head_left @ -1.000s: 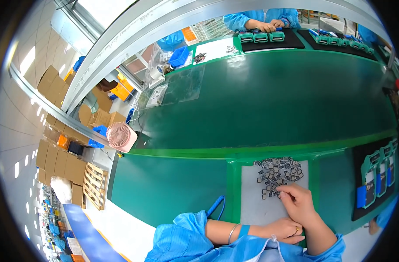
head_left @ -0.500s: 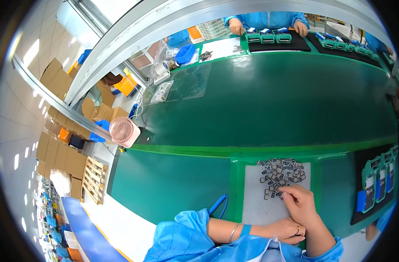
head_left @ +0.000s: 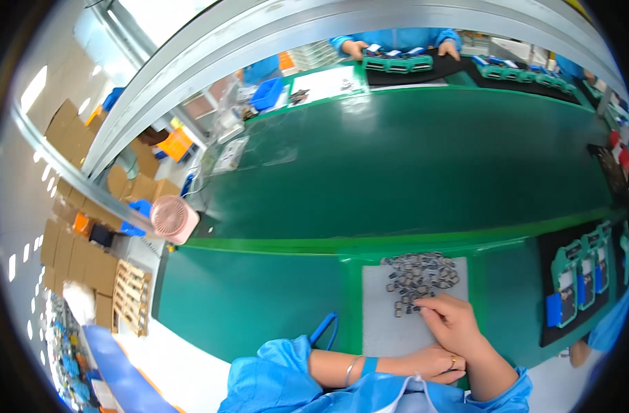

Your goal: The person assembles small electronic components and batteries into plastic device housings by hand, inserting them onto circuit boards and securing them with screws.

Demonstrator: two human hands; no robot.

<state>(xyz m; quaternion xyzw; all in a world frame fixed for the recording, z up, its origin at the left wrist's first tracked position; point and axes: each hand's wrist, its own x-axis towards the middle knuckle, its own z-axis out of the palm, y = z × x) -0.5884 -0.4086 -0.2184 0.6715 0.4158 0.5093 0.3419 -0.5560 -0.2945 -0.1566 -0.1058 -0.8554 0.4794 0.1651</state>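
We are looking down at a green workbench with a grey mat lying on it. On the far part of the mat, a pile of small dark metal parts is spreading out. Our right hand is resting at the near edge of this pile, and its fingertips are pinching together on the parts there; we cannot tell if a single part is caught between them. Our left hand is lying low near our body, just beside the right wrist, with the fingers loosely curled and holding nothing that we can see. A pink fan is standing at the left. A black tray with green holders is lying at the right of the mat. Across the belt, another person's hands are working at green holders.
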